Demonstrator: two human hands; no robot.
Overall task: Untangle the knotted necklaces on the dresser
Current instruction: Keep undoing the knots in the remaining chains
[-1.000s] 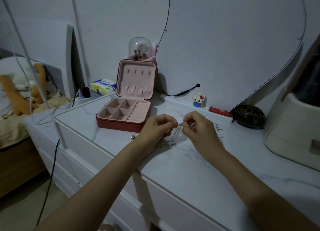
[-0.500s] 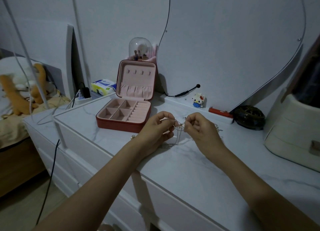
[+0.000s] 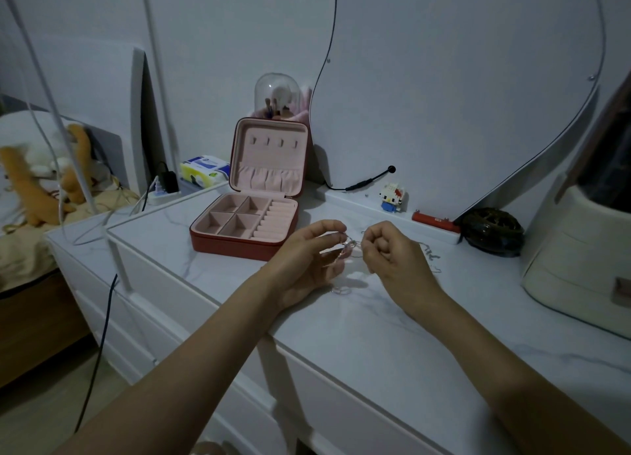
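Thin silver necklaces point(image 3: 351, 244) form a small knot held in the air between my two hands, above the white marble-look dresser top point(image 3: 375, 335). My left hand point(image 3: 307, 260) pinches the knot from the left with thumb and fingertips. My right hand point(image 3: 392, 253) pinches it from the right, fingers curled. Loose chain loops point(image 3: 341, 289) hang down and lie on the dresser below the hands. More chain point(image 3: 432, 258) trails on the surface behind my right hand.
An open red jewellery box point(image 3: 246, 222) with pink compartments stands left of the hands. A small toy figure point(image 3: 392, 197), a red bar point(image 3: 433, 220) and a dark round object point(image 3: 491, 231) line the back. A cream appliance point(image 3: 577, 263) sits right. The dresser's front edge runs diagonally below my arms.
Both hands have lifted the knot slightly higher and drawn a little apart. The left fingers shifted their pinch on the chains; the hanging loops swung.
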